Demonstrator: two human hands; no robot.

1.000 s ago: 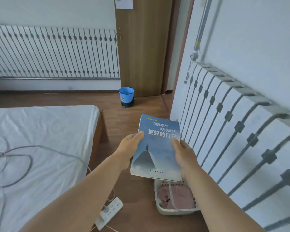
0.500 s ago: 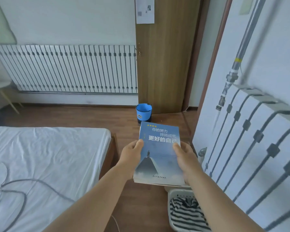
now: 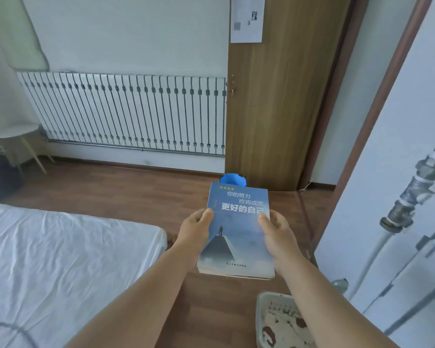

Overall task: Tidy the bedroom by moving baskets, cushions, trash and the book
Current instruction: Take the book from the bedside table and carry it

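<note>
The blue paperback book [image 3: 236, 232] is held flat out in front of the body, cover up, above the wooden floor [image 3: 141, 192] between the bed [image 3: 60, 249] and the right-hand wall. The left hand [image 3: 195, 233] grips its left edge, thumb on the cover and fingers curled beneath; the right hand [image 3: 276, 234] grips the right edge the same way. Both hands have a firm hold on the book and nothing else.

The step in hand appears to be carrying the book to where it belongs, and no shelf or desk for it is in view, so the destination cannot be told from here. To do it well, keep the two-sided grip even so the soft cover does not bow and the pages do not fan at the near edge. Step clear of the white basket [image 3: 264, 320] on the floor just below the right forearm, which holds patterned fabric, and of the small blue bin [image 3: 232, 178] standing by the wooden door [image 3: 281, 96] ahead. The round side table [image 3: 15, 130] at far left is one possible spot; if it is used, lay the book down flat rather than dropping it
</note>
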